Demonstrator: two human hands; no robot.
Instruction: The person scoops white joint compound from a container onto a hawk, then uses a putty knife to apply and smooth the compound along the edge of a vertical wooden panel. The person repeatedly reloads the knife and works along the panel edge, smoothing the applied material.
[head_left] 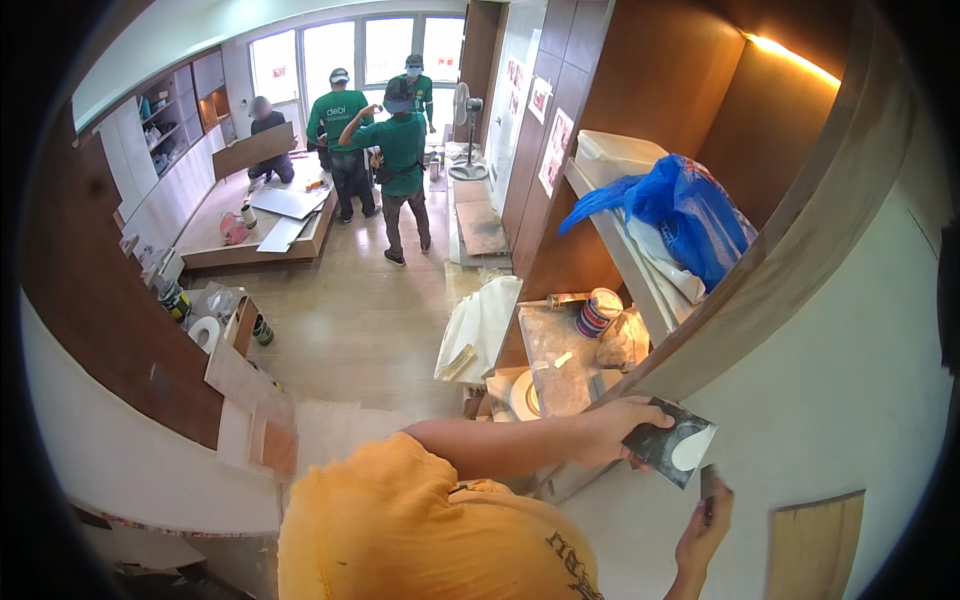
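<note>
My left hand (607, 432) is closed on the edge of a black, flat, square plate (655, 446), thumb on top. A smooth patch of white paste (691, 451) lies on the plate's right part. Just below the plate's lower right corner, my right hand (704, 535) grips a small dark scraper (710, 486); its fingers partly hide the tool. Beside both hands runs a pale wall (770, 430), with a bare wood-coloured rectangle (815, 548) set at its lower right.
Ahead, a shelf (625, 250) bears a blue plastic bag (690, 215). Below it, a paint can (599, 311) stands on a dusty board (550, 345). Several people work near the far windows, by a low platform (310, 240). A fan (466, 125) stands at the back.
</note>
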